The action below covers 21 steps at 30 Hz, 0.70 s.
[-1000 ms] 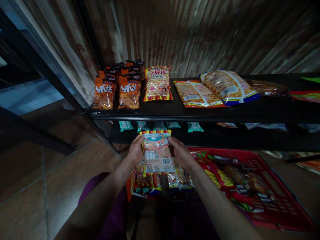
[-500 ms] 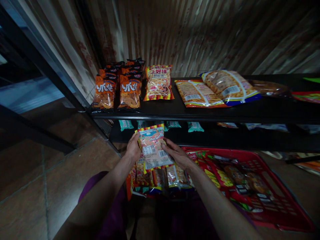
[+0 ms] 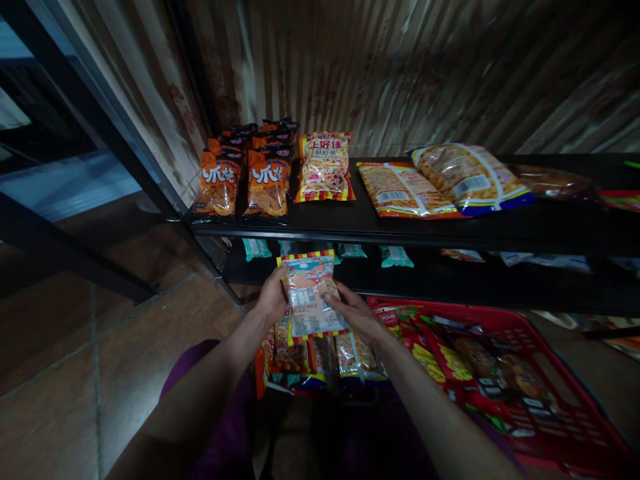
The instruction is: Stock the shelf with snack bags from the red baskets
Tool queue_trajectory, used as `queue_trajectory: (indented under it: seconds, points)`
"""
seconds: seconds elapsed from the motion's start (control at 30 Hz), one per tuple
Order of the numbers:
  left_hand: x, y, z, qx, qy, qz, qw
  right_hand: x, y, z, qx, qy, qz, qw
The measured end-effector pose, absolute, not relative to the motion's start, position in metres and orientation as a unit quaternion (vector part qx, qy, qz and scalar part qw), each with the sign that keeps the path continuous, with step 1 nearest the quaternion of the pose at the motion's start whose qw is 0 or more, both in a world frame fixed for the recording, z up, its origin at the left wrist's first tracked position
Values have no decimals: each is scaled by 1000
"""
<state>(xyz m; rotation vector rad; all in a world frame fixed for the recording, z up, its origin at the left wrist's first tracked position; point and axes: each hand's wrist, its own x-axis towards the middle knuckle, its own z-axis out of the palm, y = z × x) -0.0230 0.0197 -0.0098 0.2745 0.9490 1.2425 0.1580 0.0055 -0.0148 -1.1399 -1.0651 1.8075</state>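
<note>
Between my two hands is a snack bag (image 3: 311,300) with a red-and-yellow striped edge, its printed back turned up toward me. My left hand (image 3: 273,295) grips its left side, and my right hand (image 3: 354,310) holds the right side with the thumb on the front. Below it, more snack bags (image 3: 356,357) lie in the red basket (image 3: 553,373), partly hidden by my hands and arms. A similar yellow-and-red snack bag (image 3: 326,167) stands upright on the upper shelf (image 3: 325,223) ahead.
Orange-and-black snack bags (image 3: 269,183) stand in rows at the shelf's left. To the right lie large snack bags (image 3: 473,177), overlapping. Small teal bags (image 3: 397,257) sit on the lower shelf (image 3: 425,280). A black metal post (image 3: 115,127) rises at left.
The view has shifted slightly, so the shelf and basket appear a little further right. Both hands still hold the same bag in nearly the same pose.
</note>
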Motion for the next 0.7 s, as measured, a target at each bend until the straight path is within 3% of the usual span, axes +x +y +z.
queue_trajectory:
  seconds: [0.33, 0.7]
  points:
    - [-23, 0, -7, 198, 404, 444, 775, 161, 11, -14, -529, -302, 680, 408]
    - [-24, -5, -3, 225, 364, 434, 792, 162, 14, -9, -538, -267, 683, 415]
